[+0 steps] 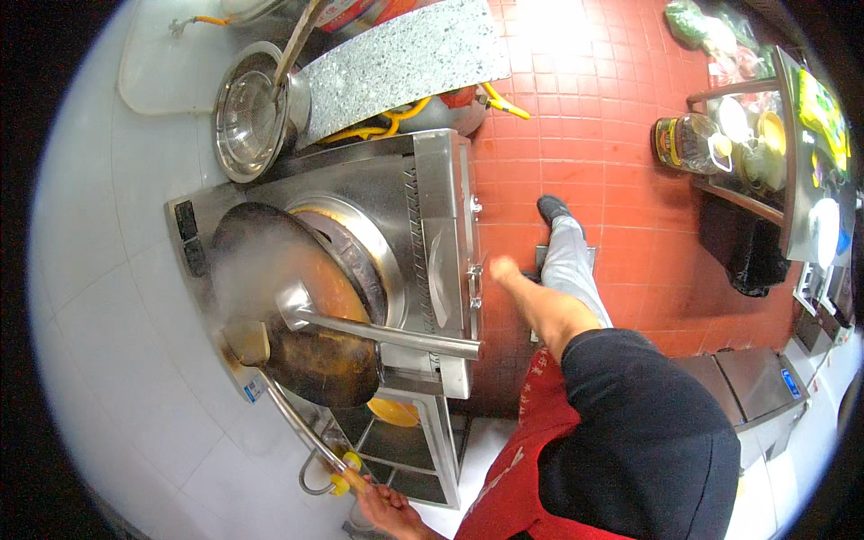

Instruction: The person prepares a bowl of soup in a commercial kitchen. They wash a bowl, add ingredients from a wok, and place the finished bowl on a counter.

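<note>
Low in the view, my left hand (388,507) grips the wooden-ended handle of a wok turner (297,412). The turner's flat blade (248,343) lies over the near-left rim of a blackened wok (324,385). Steam rises from the wok, and the orange-brown liquid in it is partly blurred. A steel ladle (294,300) rests in the wok, its hollow handle (405,337) extending past the stove's front edge with no hand on it. My right hand (503,268), fingers curled, is at a stove control knob (475,270); whether it touches the knob is unclear.
A steel wok range (425,202) has its burner ring (388,250) partly uncovered beside the wok. Nearby are a strainer in a steel bowl (250,115), a speckled slab (405,61), a yellow hose (506,108) and a tap with yellow handles (337,482). An oil jug (688,143) stands across the floor.
</note>
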